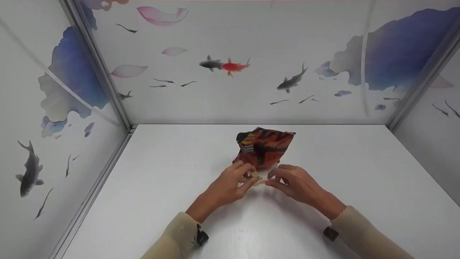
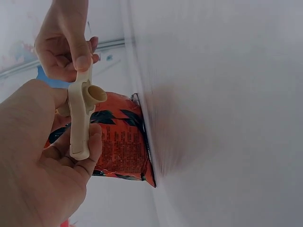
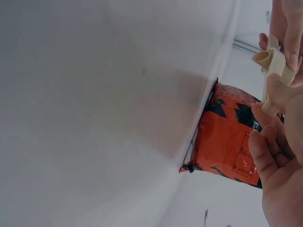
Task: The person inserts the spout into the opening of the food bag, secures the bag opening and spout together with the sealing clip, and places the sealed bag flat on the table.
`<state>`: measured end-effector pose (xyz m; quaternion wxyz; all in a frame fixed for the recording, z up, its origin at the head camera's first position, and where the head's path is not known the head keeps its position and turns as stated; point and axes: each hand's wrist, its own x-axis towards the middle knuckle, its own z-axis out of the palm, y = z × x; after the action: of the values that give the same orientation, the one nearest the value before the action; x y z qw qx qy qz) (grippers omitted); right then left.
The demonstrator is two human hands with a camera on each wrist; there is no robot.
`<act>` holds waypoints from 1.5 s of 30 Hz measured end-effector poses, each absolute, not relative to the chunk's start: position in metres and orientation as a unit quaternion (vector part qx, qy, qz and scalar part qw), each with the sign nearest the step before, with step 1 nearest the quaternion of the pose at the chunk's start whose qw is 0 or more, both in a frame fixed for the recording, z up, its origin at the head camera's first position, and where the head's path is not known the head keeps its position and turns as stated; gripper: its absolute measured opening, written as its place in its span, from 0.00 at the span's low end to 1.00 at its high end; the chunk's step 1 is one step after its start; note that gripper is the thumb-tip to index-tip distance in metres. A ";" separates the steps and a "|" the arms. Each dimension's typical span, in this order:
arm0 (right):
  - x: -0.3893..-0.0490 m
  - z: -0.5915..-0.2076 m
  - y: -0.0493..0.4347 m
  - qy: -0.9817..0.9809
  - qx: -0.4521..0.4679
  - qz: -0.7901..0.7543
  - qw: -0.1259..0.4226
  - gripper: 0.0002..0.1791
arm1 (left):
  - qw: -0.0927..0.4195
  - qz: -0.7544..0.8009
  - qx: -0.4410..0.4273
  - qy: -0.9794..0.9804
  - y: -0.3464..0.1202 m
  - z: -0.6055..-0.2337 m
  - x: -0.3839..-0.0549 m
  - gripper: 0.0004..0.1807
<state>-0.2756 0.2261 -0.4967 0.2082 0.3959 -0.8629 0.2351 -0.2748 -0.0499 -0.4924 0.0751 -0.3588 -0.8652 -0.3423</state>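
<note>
A cream plastic bag clip [image 2: 79, 130] with a short round spout is held between both hands, above the white table. My left hand [image 1: 231, 182] grips its body, thumb on one side and fingers on the other. The clip's far end is pinched between thumb and fingers of my right hand [image 1: 296, 182]. In the right wrist view the spout of the clip [image 3: 274, 64] points toward the table. Just beyond the hands lies a puffed orange-red and black snack bag [image 1: 266, 147], its lower edge near the left fingertips. Fingers hide parts of the clip.
The white table [image 1: 151, 172] reaches back to a white panel [image 1: 230, 104] printed with fish and petals. Similar panels rise at the left and right, joined by metal corner posts [image 1: 104, 72]. A dark wrist device [image 1: 202, 235] sits under the left sleeve.
</note>
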 end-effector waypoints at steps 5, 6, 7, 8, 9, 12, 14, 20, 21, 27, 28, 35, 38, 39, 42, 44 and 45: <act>-0.276 -0.494 0.227 -0.878 0.367 0.241 0.190 0.08 | 0.087 -0.341 -0.359 -0.865 -0.049 -0.492 -0.276 0.11; -0.276 -0.493 0.228 -0.881 0.362 0.241 0.187 0.08 | 0.090 -0.340 -0.359 -0.865 -0.049 -0.492 -0.276 0.11; -0.275 -0.493 0.228 -0.884 0.357 0.240 0.185 0.09 | 0.092 -0.339 -0.359 -0.865 -0.049 -0.492 -0.276 0.11; -0.275 -0.493 0.228 -0.886 0.353 0.239 0.184 0.10 | 0.095 -0.338 -0.360 -0.865 -0.049 -0.492 -0.276 0.11; -0.275 -0.492 0.228 -0.887 0.349 0.239 0.184 0.10 | 0.096 -0.336 -0.359 -0.865 -0.048 -0.492 -0.276 0.10; -0.274 -0.491 0.229 -0.888 0.346 0.234 0.190 0.10 | 0.098 -0.334 -0.357 -0.867 -0.048 -0.491 -0.276 0.10; -0.274 -0.491 0.229 -0.888 0.346 0.228 0.199 0.10 | 0.097 -0.332 -0.353 -0.870 -0.047 -0.491 -0.276 0.10; -0.272 -0.489 0.228 -0.887 0.347 0.212 0.218 0.11 | 0.092 -0.326 -0.343 -0.876 -0.046 -0.489 -0.275 0.11; -0.271 -0.488 0.228 -0.887 0.347 0.213 0.218 0.11 | 0.092 -0.325 -0.343 -0.877 -0.046 -0.489 -0.275 0.11; -0.271 -0.489 0.229 -0.878 0.357 0.223 0.226 0.08 | 0.099 -0.324 -0.343 -0.876 -0.047 -0.489 -0.276 0.11; -0.271 -0.490 0.230 -0.876 0.359 0.223 0.232 0.09 | 0.101 -0.325 -0.343 -0.875 -0.047 -0.489 -0.277 0.11; -0.270 -0.494 0.232 -0.864 0.380 0.203 0.261 0.10 | 0.128 -0.324 -0.340 -0.874 -0.051 -0.491 -0.281 0.11; -0.270 -0.495 0.231 -0.861 0.389 0.201 0.259 0.09 | 0.126 -0.321 -0.338 -0.876 -0.051 -0.492 -0.281 0.11; -0.269 -0.496 0.231 -0.862 0.390 0.203 0.254 0.09 | 0.124 -0.320 -0.338 -0.877 -0.051 -0.492 -0.281 0.11; -0.267 -0.497 0.230 -0.866 0.394 0.211 0.226 0.09 | 0.115 -0.319 -0.335 -0.879 -0.050 -0.492 -0.279 0.11; -0.265 -0.497 0.228 -0.869 0.396 0.210 0.209 0.08 | 0.114 -0.321 -0.334 -0.879 -0.050 -0.492 -0.278 0.11; -0.264 -0.497 0.227 -0.870 0.397 0.210 0.201 0.07 | 0.116 -0.321 -0.334 -0.878 -0.050 -0.492 -0.278 0.11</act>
<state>-0.2645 0.2273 -0.4974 0.2013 0.3972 -0.8705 0.2096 -0.2778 -0.0495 -0.4916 0.1161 -0.3345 -0.8783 -0.3214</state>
